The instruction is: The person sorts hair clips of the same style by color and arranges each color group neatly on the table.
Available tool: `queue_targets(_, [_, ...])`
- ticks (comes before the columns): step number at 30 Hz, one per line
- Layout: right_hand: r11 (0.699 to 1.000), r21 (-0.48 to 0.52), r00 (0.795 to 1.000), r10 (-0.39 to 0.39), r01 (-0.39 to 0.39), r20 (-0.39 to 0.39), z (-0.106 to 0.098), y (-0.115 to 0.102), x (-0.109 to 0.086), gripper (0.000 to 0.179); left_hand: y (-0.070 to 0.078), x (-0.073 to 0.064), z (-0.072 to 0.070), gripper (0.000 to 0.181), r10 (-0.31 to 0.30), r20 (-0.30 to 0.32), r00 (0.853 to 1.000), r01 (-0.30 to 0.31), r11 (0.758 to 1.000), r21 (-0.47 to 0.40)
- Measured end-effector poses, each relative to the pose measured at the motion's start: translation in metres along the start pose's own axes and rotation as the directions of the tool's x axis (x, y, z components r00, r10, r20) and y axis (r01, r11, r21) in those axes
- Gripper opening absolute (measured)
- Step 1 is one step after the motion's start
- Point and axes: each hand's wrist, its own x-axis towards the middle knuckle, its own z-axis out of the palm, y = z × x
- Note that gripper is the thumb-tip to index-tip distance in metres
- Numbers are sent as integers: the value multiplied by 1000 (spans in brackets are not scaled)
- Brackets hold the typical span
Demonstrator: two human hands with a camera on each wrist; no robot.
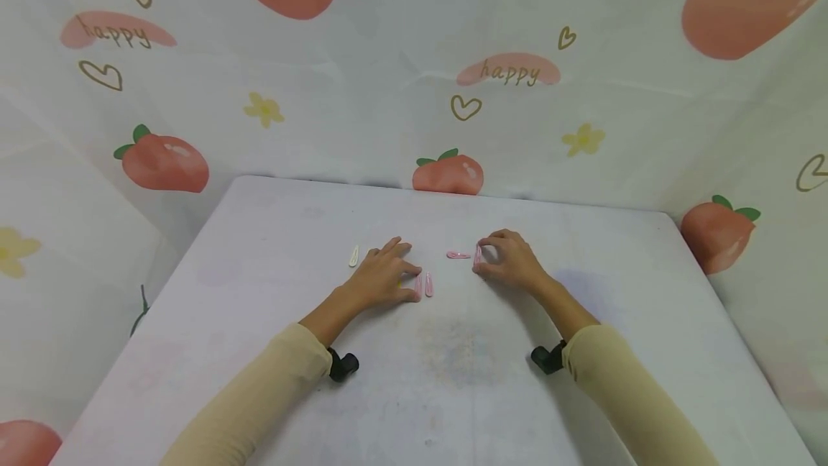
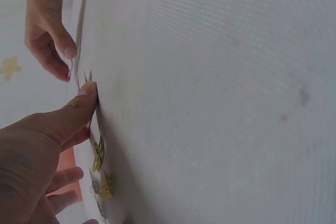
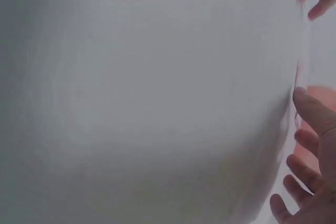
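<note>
Near the middle of the table, my left hand (image 1: 384, 275) pinches a pink snap hair clip (image 1: 418, 286) lengthwise between thumb and a finger. Just right of it lies another pink hair clip (image 1: 429, 285), parallel to the first. My right hand (image 1: 513, 260) holds an upright pink hair clip (image 1: 477, 256) by its two ends, thumb at the near end. Left of that one, a further pink hair clip (image 1: 458, 255) lies sideways. In the left wrist view, yellow hair clips (image 2: 106, 186) sit beside my left hand, mostly hidden from the head view.
A white hair clip (image 1: 353, 256) lies left of my left hand. The white table (image 1: 479, 408) meets a fruit-printed cloth (image 1: 362, 92) along its back edge. Black wrist cameras (image 1: 344, 365) hang under both sleeves, low over the tabletop.
</note>
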Motion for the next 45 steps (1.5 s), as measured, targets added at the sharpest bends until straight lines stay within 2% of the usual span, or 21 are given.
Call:
queue_targets(6, [997,1,997,-79,79,-6,4,-19,-8,49,0,0,0,51,1,1,1000,-2,1000,7])
queue_targets(12, [985,-22,985,-173,173,20,14,-38,-14,47,0,0,0,50,2,-2,1000,-2,1000,9])
queue_targets(19, [973,-65,974,-216,220,67,26,-51,-14,45,0,-1,-1,51,0,5,1000,-1,1000,8])
queue_targets(31, [977,-90,979,-186,193,80,30,-53,-13,51,0,0,0,51,8,1,1000,-8,1000,6])
queue_targets(35, [976,-108,982,-185,188,39,26,-51,-13,56,1,0,0,51,8,4,1000,-8,1000,3])
queue_targets(40, [984,-92,988,-153,151,-21,17,-43,-14,54,1,-1,0,50,2,0,1000,-2,1000,0])
queue_targets(45, [988,-137,997,-78,75,-15,15,-32,-12,55,0,-1,1,50,-2,-5,1000,2,1000,-3])
